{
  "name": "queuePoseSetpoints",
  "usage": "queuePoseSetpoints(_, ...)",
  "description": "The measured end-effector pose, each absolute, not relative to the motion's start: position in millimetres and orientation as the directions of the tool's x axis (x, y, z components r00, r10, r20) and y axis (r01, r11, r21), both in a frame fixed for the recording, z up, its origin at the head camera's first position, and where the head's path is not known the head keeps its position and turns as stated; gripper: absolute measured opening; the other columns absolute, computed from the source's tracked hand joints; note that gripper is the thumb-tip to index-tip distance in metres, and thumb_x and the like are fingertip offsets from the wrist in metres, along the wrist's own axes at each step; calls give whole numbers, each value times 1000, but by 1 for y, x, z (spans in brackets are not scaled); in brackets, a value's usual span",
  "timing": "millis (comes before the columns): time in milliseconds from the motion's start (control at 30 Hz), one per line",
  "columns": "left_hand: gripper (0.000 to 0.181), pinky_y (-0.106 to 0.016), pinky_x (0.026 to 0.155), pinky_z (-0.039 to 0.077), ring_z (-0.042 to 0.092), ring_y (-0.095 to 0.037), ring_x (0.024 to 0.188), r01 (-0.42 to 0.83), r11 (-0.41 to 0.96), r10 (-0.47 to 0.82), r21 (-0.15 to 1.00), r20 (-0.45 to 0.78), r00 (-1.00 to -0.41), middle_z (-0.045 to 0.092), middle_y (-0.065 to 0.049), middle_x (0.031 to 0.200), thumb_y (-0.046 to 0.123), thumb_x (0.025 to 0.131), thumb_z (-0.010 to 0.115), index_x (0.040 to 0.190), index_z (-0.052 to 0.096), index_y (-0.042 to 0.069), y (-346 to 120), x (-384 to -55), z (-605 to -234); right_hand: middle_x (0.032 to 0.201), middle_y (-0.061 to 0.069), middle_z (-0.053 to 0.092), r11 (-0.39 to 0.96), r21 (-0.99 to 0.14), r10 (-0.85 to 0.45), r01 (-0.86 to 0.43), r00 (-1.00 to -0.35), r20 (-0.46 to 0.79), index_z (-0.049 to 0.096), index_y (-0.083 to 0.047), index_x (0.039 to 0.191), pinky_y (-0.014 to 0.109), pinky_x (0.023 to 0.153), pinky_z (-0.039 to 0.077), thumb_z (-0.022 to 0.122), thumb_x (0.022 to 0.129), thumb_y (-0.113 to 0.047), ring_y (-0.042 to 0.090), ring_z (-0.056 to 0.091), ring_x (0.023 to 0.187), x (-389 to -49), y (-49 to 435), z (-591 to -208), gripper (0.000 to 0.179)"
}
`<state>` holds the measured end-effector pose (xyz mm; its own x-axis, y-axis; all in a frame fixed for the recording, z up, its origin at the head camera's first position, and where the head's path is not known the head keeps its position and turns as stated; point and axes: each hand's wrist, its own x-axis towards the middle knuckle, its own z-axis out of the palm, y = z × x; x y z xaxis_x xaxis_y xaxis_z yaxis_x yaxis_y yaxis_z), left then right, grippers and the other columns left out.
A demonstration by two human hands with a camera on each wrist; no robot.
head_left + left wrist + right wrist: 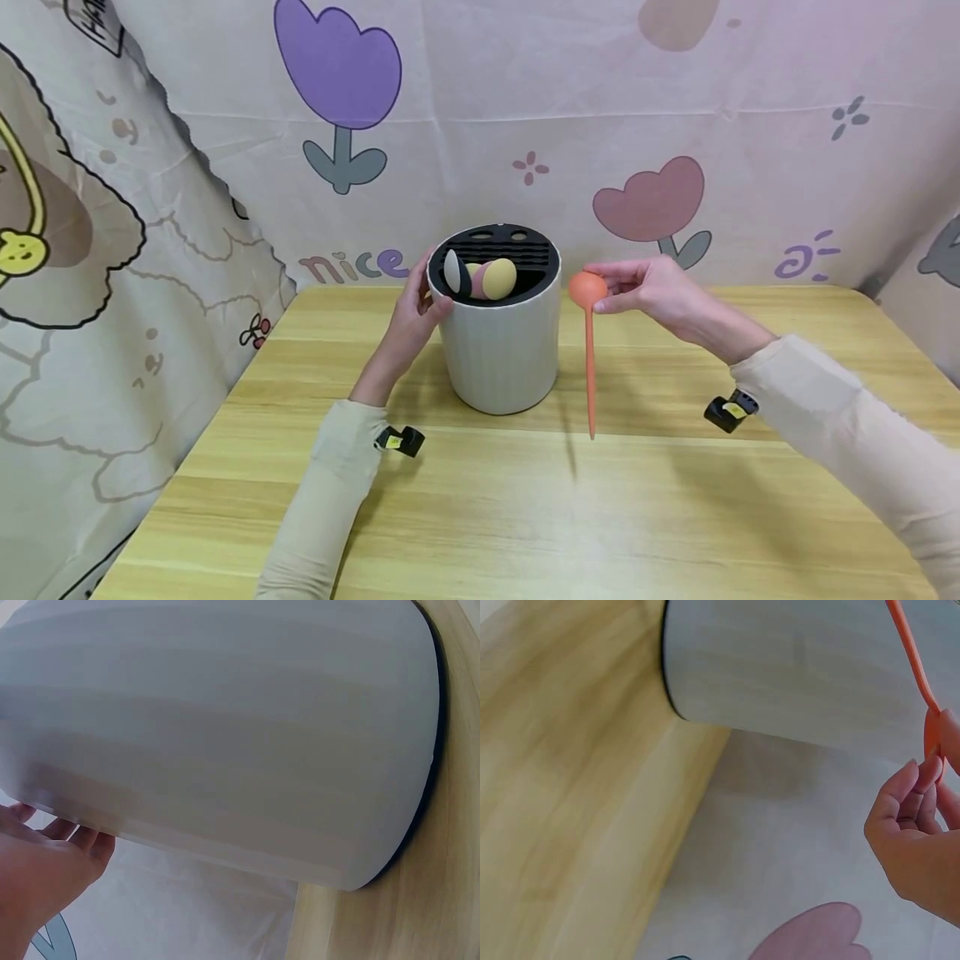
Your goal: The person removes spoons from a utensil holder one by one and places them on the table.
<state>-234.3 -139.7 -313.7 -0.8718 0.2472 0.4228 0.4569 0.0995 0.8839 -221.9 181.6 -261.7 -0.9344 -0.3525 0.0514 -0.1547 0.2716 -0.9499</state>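
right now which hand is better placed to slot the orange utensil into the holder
Likely the right hand: it pinches the orange utensil by its head, handle down, beside the holder, which the left hand holds.

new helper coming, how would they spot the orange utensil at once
Find the white canister on the wooden table. Just right of it, the right hand holds the orange utensil by its round head, handle pointing down. Its orange colour sets it apart from the utensils inside the canister.

The right hand [656, 293] pinches an orange spoon [589, 333], round head up, thin handle down, just right of an upright white, black-topped holder [501, 358] containing utensils [499, 279], gripped by the left hand [411, 323].
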Motion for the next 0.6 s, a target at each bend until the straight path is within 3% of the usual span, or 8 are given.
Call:
queuePoseSetpoints(233, 109, -37, 104, 23, 27, -16, 130, 454, 102, 244, 885, 421, -874, 24, -6, 145, 72, 64, 59, 145, 17, 12, -140, -234, -315, 88, 2, 64, 300, -947, -372, -110, -928, -10, 52, 4, 124, 23, 78, 46, 74, 73, -3, 12, 58, 83, -224, 185, -282, 57)
queuePoseSetpoints(600, 118, -42, 105, 21, 23, -26, 131, 441, 116, 252, 890, 403, -880, 20, -16, 146, 74, 62, 58, 144, 13, 2, -134, -219, -298, 96, 10, 65, 415, -905, -408, -97, -909, -89, 55, 1, 122, 28, 79, 46, 78, 70, -12, 14, 60, 85, -233, 185, -315, 58)
